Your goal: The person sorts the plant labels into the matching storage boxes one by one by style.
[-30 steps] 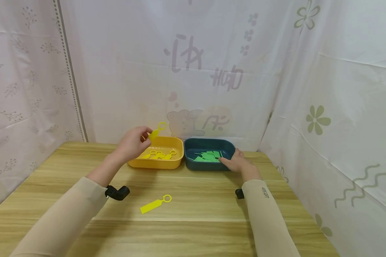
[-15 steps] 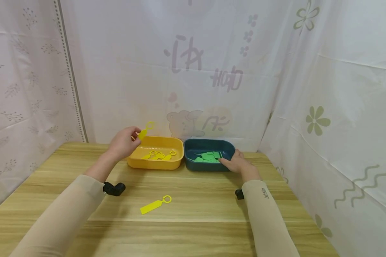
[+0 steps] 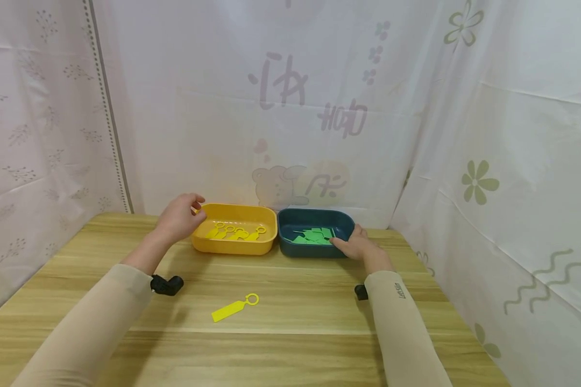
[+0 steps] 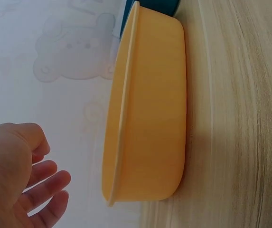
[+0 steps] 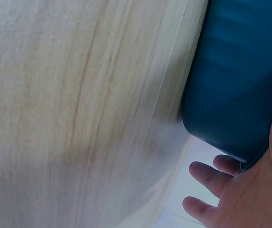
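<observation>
My left hand (image 3: 178, 216) hovers at the left end of the yellow bin (image 3: 234, 247), fingers loosely bent and holding nothing. In the left wrist view the hand (image 4: 19, 175) is apart from the bin's wall (image 4: 154, 109). Several yellow ring-ended plastic tags (image 3: 239, 234) lie in that bin. One more yellow tag (image 3: 228, 311) lies flat on the table. My right hand (image 3: 360, 246) holds the right end of the dark teal bin (image 3: 310, 250), thumb over its rim. Several green flat pieces (image 3: 312, 235) lie inside. In the right wrist view, fingers (image 5: 211, 178) show outside the bin's end.
Both bins stand side by side at the back of the wooden table (image 3: 290, 322), close to a printed curtain (image 3: 213, 134). Another curtain side (image 3: 528, 215) hangs along the right. Black wrist cameras (image 3: 167, 285) sit on the cuffs.
My left hand has moved left and let go of the yellow tag it held. Another tag now shows at the left inside the yellow bin. The right hand has stayed put.
</observation>
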Available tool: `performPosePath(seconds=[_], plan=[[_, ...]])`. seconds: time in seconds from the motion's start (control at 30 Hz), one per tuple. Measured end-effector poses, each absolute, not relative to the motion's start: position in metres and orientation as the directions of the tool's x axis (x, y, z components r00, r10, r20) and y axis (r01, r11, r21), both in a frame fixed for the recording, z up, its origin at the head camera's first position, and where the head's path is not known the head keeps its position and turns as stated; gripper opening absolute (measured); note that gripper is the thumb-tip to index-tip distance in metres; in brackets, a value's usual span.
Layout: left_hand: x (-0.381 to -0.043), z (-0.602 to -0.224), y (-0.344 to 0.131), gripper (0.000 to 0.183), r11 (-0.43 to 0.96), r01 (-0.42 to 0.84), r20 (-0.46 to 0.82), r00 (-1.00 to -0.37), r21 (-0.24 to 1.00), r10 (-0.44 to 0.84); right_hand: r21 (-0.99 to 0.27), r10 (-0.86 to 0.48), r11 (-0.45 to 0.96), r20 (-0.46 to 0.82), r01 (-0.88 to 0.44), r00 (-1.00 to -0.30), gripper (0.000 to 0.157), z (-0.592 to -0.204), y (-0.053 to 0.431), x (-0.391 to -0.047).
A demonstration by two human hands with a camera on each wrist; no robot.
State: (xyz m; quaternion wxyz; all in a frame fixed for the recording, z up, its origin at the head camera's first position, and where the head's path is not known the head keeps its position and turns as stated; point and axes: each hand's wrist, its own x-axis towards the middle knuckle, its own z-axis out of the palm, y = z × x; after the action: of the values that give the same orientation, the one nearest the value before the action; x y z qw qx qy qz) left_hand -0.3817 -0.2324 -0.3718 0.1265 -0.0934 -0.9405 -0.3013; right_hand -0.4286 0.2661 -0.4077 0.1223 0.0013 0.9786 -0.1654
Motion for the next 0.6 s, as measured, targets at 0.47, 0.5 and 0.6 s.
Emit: performPosePath(seconds=[0.47,0.5,0.6], plan=[[-0.3778,-0.3734,-0.2281,0.043,0.796,0.27,0.306,-0.945,0.541,0.113,-0.331,-0.035,0.943,-0.223,0.042,-0.974,0.122,-0.4094,0.2675,-0.4281],[-0.3774,-0.3735,-0.2276,0.043,0.797,0.271,0.306,-0.945,0.539,0.114,-0.33,-0.032,0.943,-0.221,0.044,-0.975,0.122,-0.4094,0.2675,-0.428],[-0.3764,-0.374,-0.226,0.043,0.797,0.277,0.307,-0.944,0.536,0.121,-0.325,-0.024,0.944,-0.222,0.051,-0.975,0.122,-0.4101,0.2675,-0.4287]])
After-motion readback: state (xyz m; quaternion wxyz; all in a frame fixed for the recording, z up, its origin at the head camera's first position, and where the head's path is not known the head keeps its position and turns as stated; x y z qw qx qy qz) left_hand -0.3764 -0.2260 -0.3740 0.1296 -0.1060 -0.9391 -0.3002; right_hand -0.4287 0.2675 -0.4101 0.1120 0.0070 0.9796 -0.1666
